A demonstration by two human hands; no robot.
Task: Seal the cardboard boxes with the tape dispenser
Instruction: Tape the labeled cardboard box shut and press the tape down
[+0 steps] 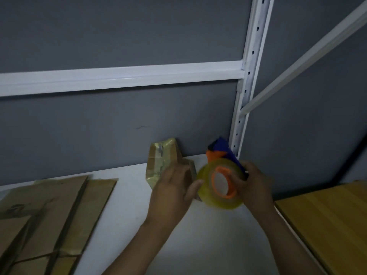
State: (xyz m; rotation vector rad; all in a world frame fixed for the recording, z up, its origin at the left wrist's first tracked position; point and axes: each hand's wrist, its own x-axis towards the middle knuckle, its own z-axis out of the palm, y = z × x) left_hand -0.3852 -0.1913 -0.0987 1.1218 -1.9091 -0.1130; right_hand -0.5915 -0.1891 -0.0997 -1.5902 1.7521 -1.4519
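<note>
Held the tape dispenser [220,187], orange and blue with a yellowish roll, clasped in the right hand [252,185] just above the white shelf [208,245]. Rested the left hand [172,193] against the small taped cardboard box [161,157], thumb [195,186] touching the roll; possibly gripping the box, too blurred to tell. Flattened cardboard [59,205] lying well left.

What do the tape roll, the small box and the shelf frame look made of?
Tape roll: clear yellowish plastic film, glossy, on an orange, seemingly plastic hub. Small box: brown cardboard, shiny where tape wraps it. Shelf frame: probably white-painted metal, with punched holes in its upright.
</note>
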